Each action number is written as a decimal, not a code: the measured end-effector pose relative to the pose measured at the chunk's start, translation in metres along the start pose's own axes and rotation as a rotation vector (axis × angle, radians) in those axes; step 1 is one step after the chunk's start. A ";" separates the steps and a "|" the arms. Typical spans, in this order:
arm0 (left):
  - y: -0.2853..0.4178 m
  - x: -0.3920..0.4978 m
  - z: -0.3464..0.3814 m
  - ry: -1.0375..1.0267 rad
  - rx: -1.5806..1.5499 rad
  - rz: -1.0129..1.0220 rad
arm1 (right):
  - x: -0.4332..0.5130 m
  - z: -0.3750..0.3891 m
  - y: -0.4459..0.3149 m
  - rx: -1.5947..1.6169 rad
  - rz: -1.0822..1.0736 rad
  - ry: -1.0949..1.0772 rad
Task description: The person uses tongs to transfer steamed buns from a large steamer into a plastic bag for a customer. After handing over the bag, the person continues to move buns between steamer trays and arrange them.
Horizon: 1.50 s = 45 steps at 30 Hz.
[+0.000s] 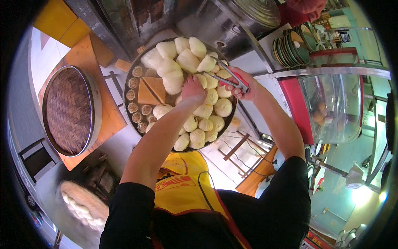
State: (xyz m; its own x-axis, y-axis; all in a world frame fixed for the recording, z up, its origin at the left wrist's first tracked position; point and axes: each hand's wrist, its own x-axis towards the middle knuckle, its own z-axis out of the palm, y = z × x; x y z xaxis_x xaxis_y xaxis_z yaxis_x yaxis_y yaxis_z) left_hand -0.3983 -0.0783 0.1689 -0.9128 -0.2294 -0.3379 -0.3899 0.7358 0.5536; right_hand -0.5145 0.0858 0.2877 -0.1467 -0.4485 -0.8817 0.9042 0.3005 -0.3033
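Observation:
A large round steamer tray (pixel 127 109) full of food sits before me. My right hand (pixel 241 82) grips metal tongs (pixel 231 73) with red handle grips. Their jaws lie on either side of a smooth white steamed bun (pixel 206 64) at the tray's upper right. My left hand (pixel 193 90) reaches into the middle, its fingertips among the buns; whether they hold one is hidden. Left of it are a large white bun (pixel 173 82) and brown triangular pieces of cake (pixel 150 91). Pleated round buns (pixel 223 107) fill the right side, and small open-topped dumplings (pixel 133 107) line the left.
A woven bamboo steamer lid (pixel 68 110) rests on a wooden table (pixel 110 124) at left. Below it, long white pieces lie on a steaming round board (pixel 93 199). Stacked green plates (pixel 287 49), a metal rail (pixel 329 72) and a glass-sided case (pixel 332 109) stand right. Another person (pixel 306 9) is beyond.

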 end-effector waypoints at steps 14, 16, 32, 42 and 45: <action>-0.008 0.025 0.006 -0.088 -0.097 -0.040 | -0.011 0.028 0.002 0.053 -0.057 -0.062; -0.011 0.031 0.005 -0.112 -0.238 -0.082 | -0.024 0.027 0.009 0.061 -0.043 -0.081; 0.066 -0.063 0.015 -0.331 -0.036 0.435 | -0.096 -0.026 0.100 0.299 -0.531 -0.348; 0.027 -0.124 0.009 -0.066 -0.358 0.519 | -0.068 0.015 0.116 0.022 -0.597 -0.135; -0.044 -0.178 -0.044 0.313 -0.551 0.713 | -0.029 0.076 0.108 -0.215 -0.633 -0.200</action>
State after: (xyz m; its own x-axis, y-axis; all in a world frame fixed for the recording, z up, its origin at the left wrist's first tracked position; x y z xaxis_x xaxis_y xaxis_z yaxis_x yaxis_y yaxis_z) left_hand -0.2241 -0.0976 0.2386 -0.9175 -0.0617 0.3929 0.3417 0.3832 0.8582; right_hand -0.3821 0.0674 0.3083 -0.5245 -0.7323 -0.4343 0.5663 0.0809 -0.8202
